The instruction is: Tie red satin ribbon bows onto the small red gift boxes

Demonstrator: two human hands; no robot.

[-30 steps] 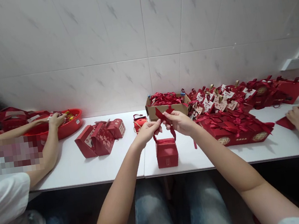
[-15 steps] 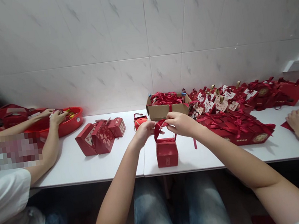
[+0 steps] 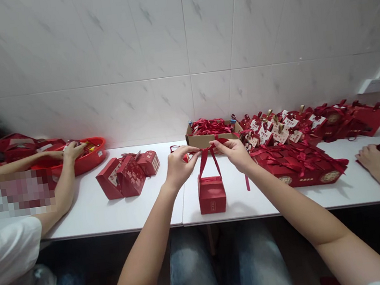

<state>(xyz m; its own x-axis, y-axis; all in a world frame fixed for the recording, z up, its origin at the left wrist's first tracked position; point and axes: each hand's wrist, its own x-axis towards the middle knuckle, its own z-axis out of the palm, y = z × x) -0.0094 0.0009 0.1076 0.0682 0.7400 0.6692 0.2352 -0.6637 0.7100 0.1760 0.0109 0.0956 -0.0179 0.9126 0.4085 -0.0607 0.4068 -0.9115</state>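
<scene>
A small red gift box (image 3: 212, 198) stands upright on the white table in front of me. From its top a dark red ribbon (image 3: 203, 165) rises in two taut strands that meet between my hands. My left hand (image 3: 180, 165) pinches the ribbon on the left of that meeting point. Opposite it, my right hand (image 3: 232, 152) has thumb and finger closed on the ribbon's other side. Behind my hands sits an open cardboard box (image 3: 195, 142) heaped with red ribbons. A small red item behind my left hand is mostly covered.
Several red boxes (image 3: 131, 174) stand left of my hands. To the right lies a large ribbon-topped group of red boxes (image 3: 306, 171), with tagged red bags (image 3: 279, 127) behind. A person at left reaches into a red basin (image 3: 89, 163); another person's hands (image 3: 379, 155) work at far right.
My hands have drawn slightly apart, pulling the ribbon outward. Its loop now stands in straight strands above the gift box, which has stayed in place.
</scene>
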